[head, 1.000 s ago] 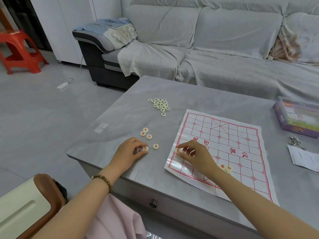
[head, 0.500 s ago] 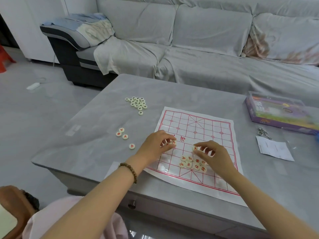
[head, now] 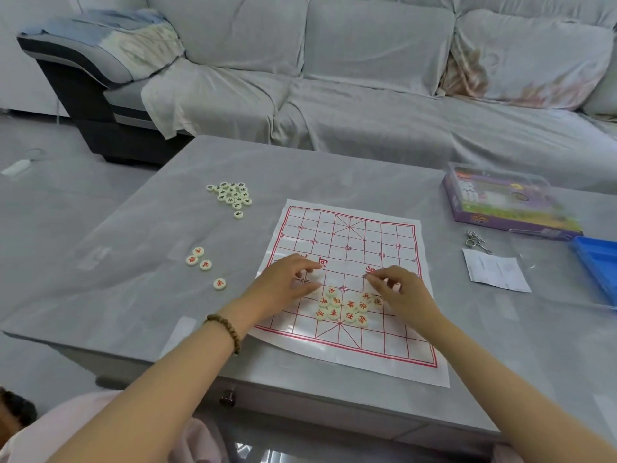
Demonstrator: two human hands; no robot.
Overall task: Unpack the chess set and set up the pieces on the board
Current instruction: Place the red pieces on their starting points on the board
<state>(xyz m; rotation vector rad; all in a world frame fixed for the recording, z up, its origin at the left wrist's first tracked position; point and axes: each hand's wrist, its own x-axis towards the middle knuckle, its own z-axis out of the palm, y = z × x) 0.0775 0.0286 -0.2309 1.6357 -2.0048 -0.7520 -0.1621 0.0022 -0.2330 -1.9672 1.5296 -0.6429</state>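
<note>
A bracelet of round brown wooden beads [head: 227,330] circled the left wrist; both forearms reached over the near edge of the table [head: 150,262], a smooth grey slab with a faint marbled sheen. The left hand [head: 283,282] hovered low over the near-left part of the board, fingers curled and thumb tucked under; whether it held a piece could not be told. The right hand [head: 405,294] sat just right of centre, fingertips drawn together towards the thumb; any piece pinched there was too blurred to confirm.

Between the hands, on the near half of the board [head: 350,242], lay a loose cluster of red-lettered pieces [head: 344,307]; these were flat cream discs, touching one another, not set on the grid points. The board was a thin glossy white sheet printed with a red line grid, lying flat on the table.

Left of the board, four more red-lettered discs [head: 199,260] rested on the bare table, three close together and one apart; farther back sat a tight pile of dark-lettered discs [head: 232,195].

To the right lay a white paper slip [head: 494,274], a small metal item [head: 475,240], a blue plastic tray [head: 597,269] and a purple rectangular box [head: 507,208]. Beyond the table stood a sofa [head: 367,78] draped in wrinkled grey cloth.
</note>
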